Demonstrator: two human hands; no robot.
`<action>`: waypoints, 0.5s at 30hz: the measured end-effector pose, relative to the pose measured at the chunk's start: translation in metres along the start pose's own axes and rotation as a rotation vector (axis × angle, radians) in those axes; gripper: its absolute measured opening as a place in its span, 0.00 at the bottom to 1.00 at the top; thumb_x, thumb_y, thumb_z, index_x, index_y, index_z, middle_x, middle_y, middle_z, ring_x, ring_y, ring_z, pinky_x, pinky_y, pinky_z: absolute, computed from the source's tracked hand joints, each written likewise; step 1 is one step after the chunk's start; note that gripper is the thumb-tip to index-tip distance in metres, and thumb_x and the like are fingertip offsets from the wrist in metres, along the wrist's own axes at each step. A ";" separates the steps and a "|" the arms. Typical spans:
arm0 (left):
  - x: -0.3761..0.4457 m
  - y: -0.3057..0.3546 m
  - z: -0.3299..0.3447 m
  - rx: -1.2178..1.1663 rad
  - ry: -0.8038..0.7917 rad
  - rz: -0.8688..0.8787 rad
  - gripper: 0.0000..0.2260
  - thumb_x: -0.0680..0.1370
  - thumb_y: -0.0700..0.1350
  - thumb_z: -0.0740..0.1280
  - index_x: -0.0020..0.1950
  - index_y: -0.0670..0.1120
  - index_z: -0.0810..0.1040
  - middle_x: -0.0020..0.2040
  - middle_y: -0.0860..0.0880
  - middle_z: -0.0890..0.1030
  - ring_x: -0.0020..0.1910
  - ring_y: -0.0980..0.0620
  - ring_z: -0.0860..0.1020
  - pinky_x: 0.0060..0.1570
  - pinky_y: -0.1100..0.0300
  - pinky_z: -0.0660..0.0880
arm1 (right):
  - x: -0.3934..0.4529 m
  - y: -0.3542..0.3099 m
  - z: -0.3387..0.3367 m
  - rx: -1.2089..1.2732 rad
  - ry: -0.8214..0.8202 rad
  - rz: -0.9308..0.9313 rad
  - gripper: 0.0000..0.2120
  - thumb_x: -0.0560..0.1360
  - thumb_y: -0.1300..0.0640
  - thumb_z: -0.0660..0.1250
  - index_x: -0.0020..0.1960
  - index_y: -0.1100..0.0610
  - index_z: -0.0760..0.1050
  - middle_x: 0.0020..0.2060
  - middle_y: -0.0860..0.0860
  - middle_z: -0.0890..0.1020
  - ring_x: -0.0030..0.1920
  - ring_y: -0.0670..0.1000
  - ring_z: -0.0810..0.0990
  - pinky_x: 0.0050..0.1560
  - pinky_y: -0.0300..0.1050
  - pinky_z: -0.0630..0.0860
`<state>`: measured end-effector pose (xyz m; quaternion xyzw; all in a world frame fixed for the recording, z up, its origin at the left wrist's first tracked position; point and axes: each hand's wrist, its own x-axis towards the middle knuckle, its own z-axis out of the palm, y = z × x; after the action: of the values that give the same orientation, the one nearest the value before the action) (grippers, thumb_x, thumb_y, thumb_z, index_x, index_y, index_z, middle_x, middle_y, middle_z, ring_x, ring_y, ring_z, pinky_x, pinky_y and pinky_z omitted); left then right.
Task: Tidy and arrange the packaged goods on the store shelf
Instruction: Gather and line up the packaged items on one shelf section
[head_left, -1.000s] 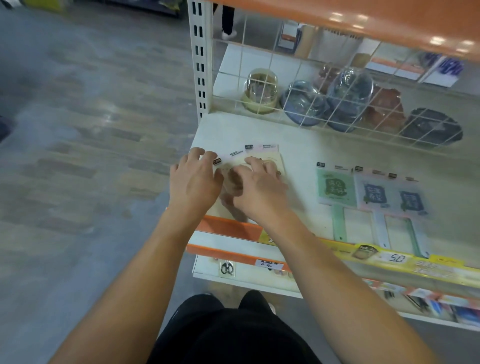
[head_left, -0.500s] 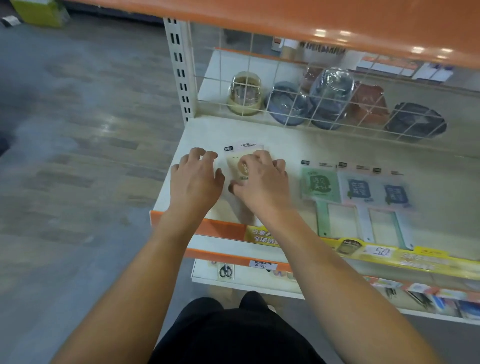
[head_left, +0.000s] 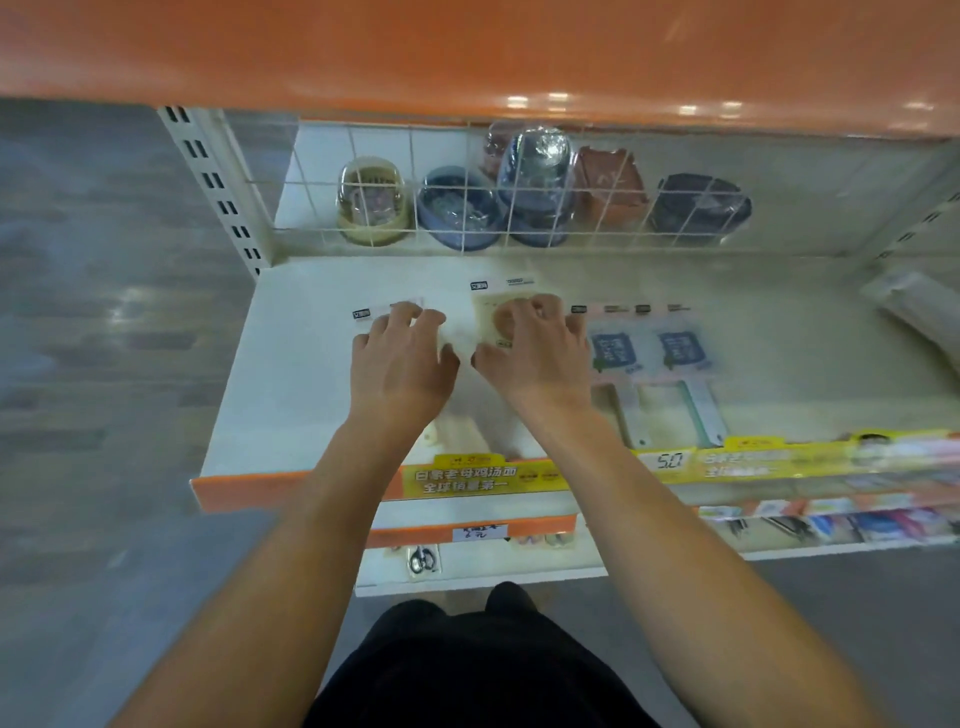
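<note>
Both hands lie flat on the shelf (head_left: 291, 395), each on a separate flat pack. Left hand (head_left: 402, 358): fingers spread, nearly straight, pressing a pale pack (head_left: 387, 312), only its header strip showing beyond the fingertips. Right hand (head_left: 535, 353): fingers slightly bent, resting on a cream pack (head_left: 493, 317) with a round brown print, thumb near its lower left corner; whether it pinches an edge, cannot tell. The two packs sit apart with a bare strip between; two blue packs (head_left: 649, 351) lie just right of the right hand. Judgement: step in hand is spacing the packs into a row. To do it well, slide under flat palm pressure, not by lifting; align header strips with the blue packs' headers; keep gaps even; keep the handles pointing at the front edge. Legible writing: price tag (head_left: 667, 461) reads "5.0"; yellow rail strip (head_left: 467, 475) carries Chinese text, apparently "日象老母鸡汤面 / 全球销量第一", blurred. Pack header logos are too small to read.
</note>
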<state>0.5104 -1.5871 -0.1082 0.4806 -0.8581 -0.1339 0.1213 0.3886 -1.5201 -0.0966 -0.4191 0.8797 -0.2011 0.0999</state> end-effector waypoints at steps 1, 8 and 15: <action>0.001 0.003 0.001 0.000 -0.008 0.004 0.17 0.79 0.50 0.62 0.67 0.50 0.72 0.68 0.47 0.71 0.66 0.44 0.70 0.62 0.49 0.64 | 0.001 0.003 -0.001 0.001 0.001 0.008 0.18 0.70 0.47 0.68 0.58 0.51 0.74 0.62 0.50 0.70 0.61 0.59 0.67 0.56 0.50 0.67; 0.006 0.012 0.007 -0.006 -0.009 0.034 0.17 0.79 0.50 0.61 0.67 0.49 0.72 0.68 0.47 0.71 0.67 0.44 0.70 0.63 0.49 0.64 | 0.006 0.018 0.013 -0.099 -0.033 0.051 0.19 0.72 0.43 0.68 0.58 0.52 0.73 0.62 0.53 0.70 0.60 0.62 0.68 0.58 0.53 0.68; 0.010 0.017 0.014 -0.003 -0.020 0.040 0.17 0.79 0.50 0.61 0.67 0.49 0.73 0.67 0.47 0.71 0.65 0.45 0.70 0.62 0.49 0.65 | 0.006 0.027 0.018 -0.133 -0.063 0.027 0.21 0.75 0.38 0.65 0.60 0.51 0.74 0.65 0.54 0.69 0.64 0.62 0.67 0.63 0.54 0.67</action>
<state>0.4876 -1.5854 -0.1149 0.4617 -0.8686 -0.1373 0.1161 0.3723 -1.5142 -0.1242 -0.4189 0.8932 -0.1275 0.1023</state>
